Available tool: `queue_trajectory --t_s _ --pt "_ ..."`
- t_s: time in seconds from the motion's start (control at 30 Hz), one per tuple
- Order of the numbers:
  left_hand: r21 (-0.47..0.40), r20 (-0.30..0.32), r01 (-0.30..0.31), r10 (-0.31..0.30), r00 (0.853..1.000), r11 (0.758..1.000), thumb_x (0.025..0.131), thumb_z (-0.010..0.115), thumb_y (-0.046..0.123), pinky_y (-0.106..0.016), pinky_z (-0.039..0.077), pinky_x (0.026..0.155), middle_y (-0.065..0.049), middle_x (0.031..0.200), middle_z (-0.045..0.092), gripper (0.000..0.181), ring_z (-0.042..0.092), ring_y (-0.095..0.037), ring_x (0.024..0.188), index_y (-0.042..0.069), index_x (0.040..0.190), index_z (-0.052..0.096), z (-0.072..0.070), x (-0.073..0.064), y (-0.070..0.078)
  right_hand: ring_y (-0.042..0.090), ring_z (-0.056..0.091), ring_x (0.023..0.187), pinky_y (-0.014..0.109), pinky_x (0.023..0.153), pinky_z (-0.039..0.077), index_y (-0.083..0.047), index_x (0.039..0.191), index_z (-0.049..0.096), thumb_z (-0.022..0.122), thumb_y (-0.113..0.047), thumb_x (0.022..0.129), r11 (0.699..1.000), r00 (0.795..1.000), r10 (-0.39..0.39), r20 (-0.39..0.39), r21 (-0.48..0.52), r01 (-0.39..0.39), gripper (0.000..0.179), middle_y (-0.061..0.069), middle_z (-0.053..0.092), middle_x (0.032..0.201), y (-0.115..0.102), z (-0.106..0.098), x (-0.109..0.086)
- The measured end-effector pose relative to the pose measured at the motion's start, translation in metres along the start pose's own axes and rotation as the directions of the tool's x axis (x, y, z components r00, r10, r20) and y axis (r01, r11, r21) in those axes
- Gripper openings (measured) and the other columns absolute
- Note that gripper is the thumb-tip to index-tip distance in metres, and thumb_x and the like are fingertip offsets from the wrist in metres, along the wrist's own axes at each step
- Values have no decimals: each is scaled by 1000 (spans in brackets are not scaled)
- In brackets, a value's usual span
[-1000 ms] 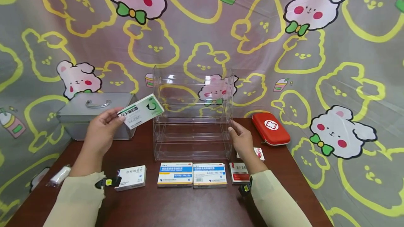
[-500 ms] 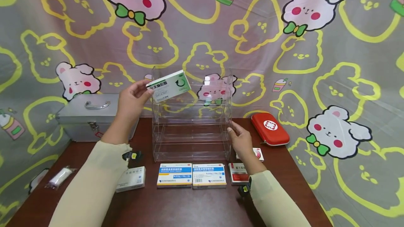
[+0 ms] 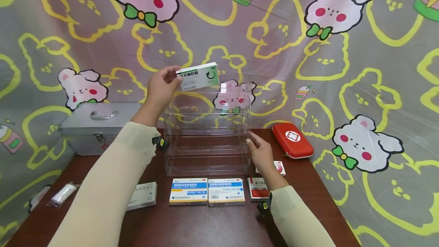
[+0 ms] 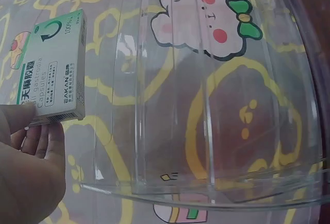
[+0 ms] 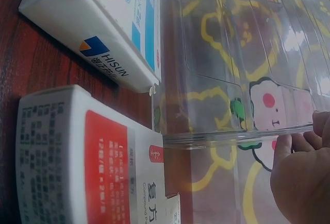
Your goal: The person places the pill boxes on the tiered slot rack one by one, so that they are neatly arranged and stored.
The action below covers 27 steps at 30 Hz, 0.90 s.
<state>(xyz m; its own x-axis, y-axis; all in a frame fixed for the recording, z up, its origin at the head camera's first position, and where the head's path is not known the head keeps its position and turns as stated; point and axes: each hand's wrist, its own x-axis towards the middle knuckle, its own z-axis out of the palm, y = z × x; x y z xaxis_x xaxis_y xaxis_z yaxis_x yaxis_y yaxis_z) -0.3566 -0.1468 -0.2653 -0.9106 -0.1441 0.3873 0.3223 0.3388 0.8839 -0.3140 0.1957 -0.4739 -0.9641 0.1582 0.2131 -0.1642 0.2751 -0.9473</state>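
My left hand (image 3: 160,90) pinches one end of a white and green medicine box (image 3: 198,76), thumb on the printed face. The box is tilted slightly and overlaps the top tier of a clear acrylic tiered rack (image 3: 207,170). In the left wrist view the medicine box (image 4: 56,64) shows its front and a side, and the rack's see-through tiers spread to its right. My right hand (image 3: 262,153) holds the rack's right side edge. From the right wrist, the thumb and fingers of the right hand (image 5: 304,177) appear at that edge of the rack (image 5: 206,105).
Two blue and white medicine boxes (image 3: 188,191) lie before the rack. A red and white box (image 3: 258,190) and a red zip case (image 3: 294,140) are to the right. At left are a silver case (image 3: 85,136), a white box (image 3: 145,195) and a wrapped white roll (image 3: 63,194).
My left hand has carried the green and white medicine box up and to the right, from beside the rack to its top. The right hand has stayed at the rack's side.
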Motion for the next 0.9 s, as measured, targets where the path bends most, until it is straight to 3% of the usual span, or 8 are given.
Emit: queue_trajectory --t_s 0.27,0.47,0.67,0.9 --pt "81 7 -70 69 998 994 109 67 15 -32 60 94 -13 136 75 36 72 -24 122 13 145 69 11 19 9 32 63 142 53 122 50 -7 151 66 70 -11 107 999 1000 -22 14 39 21 44 15 67 151 -5 3 3" --pt "113 -9 -109 111 994 988 109 67 11 -41 60 103 -15 138 76 37 72 -28 126 10 145 69 19 30 4 31 62 143 51 122 50 -7 152 65 69 -11 108 999 1000 -13 21 41 12 44 14 66 152 -5 1 2" --pt "82 -31 -105 108 994 991 107 65 3 -42 60 109 -19 138 75 37 72 -31 128 3 144 69 27 37 -4 29 62 143 49 123 50 -7 151 65 69 -12 108 999 1000 -20 22 35 19 44 12 67 152 -1 0 2" --pt "110 11 -89 88 996 990 107 66 4 -40 59 112 -18 140 74 36 71 -30 132 5 142 71 45 41 -5 29 61 143 49 123 48 -5 150 67 69 -10 108 999 999 -32 14 32 31 42 13 67 150 2 -2 1"
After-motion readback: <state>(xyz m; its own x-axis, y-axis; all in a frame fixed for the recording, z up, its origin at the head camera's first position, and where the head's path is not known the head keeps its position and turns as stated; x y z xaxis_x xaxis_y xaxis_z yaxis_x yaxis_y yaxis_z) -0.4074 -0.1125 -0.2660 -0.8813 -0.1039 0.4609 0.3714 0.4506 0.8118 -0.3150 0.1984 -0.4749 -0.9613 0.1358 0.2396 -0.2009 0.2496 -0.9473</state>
